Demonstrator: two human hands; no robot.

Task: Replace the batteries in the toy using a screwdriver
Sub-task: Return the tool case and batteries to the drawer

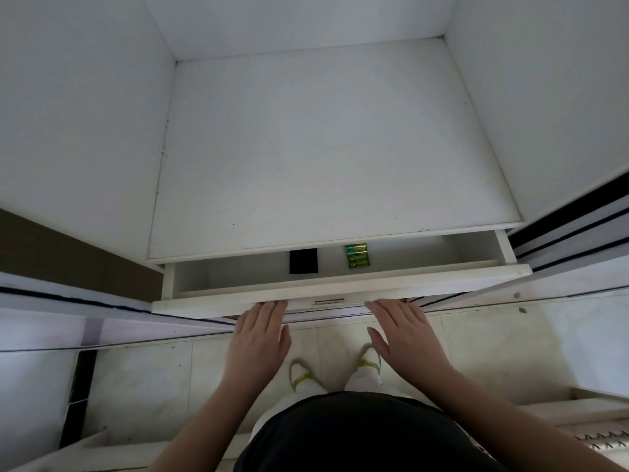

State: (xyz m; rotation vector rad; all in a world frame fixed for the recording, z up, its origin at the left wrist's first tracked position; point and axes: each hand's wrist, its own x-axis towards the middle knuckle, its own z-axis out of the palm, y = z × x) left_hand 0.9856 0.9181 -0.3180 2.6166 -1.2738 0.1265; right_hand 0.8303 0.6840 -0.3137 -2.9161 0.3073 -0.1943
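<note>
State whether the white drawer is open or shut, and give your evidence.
Partly open. The drawer juts out from under the shelf, exposing a pack of green batteries and a black object inside.

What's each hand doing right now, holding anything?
Left hand: open, flat, fingertips at the drawer front, holding nothing.
Right hand: open, flat, fingertips at the drawer front, holding nothing.
</note>
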